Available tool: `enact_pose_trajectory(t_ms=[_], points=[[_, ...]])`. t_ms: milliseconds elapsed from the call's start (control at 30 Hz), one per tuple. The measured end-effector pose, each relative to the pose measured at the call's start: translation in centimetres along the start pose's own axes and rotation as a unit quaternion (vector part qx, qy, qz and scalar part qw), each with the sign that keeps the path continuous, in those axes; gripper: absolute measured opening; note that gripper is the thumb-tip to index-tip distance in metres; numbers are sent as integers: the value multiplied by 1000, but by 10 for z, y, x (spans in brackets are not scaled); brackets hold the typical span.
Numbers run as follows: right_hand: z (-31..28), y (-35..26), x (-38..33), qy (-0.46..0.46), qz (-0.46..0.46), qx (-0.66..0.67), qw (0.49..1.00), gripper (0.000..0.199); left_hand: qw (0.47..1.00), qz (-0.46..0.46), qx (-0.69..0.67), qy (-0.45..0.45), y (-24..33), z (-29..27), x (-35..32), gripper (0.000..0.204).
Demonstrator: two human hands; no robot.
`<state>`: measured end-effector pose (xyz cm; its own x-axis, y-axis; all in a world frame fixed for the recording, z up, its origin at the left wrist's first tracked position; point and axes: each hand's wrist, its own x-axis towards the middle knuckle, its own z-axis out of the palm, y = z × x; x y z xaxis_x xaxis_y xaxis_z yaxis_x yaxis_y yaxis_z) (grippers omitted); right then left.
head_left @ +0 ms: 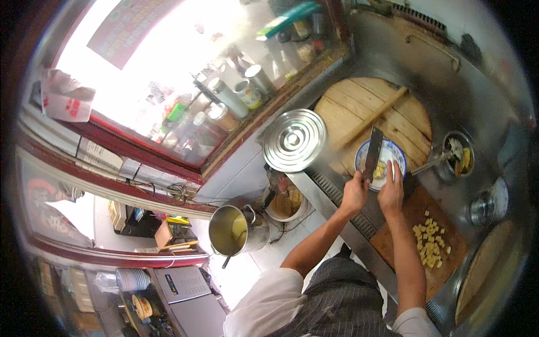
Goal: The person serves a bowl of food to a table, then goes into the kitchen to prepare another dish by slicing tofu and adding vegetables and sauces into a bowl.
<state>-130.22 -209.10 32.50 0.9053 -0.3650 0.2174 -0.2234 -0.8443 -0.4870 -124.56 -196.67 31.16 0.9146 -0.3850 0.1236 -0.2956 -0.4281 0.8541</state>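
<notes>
My left hand (355, 195) is closed round the handle of a cleaver (374, 147), whose dark blade stands over the near left rim of a blue-and-white bowl (398, 150). A few pale yellow cubes (380, 169) show inside the bowl, beside the blade. Over the bowl's near right rim reaches my right hand (391, 196), fingers stretched toward the cubes. I cannot tell whether its fingertips touch them. More diced pale yellow pieces (430, 241) are spread on a brown cutting board (393, 242), by my right forearm.
Behind the bowl lies a round wooden lid (359, 101) with a bar handle. A shiny metal lid (295, 139) is to its left. On the right stand a metal pot with a ladle (459, 151) and a glass bowl (489, 202). A tall pot (229, 229) of yellowish liquid is lower left.
</notes>
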Motion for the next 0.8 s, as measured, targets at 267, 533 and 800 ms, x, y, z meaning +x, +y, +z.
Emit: enact_pose_trajectory(t_ms=[267,533,800], points=[[-34,45,-63,57,80,17,995,40,996,16,-61,-62,22,31,-10,18],[-32,254,-323,140,480,-130,856,49,943,79,8,-323,-31,105,-70,16],[7,238,-332,219,320,-65,919,49,896,136,166,-388,-111,170,-77,19]])
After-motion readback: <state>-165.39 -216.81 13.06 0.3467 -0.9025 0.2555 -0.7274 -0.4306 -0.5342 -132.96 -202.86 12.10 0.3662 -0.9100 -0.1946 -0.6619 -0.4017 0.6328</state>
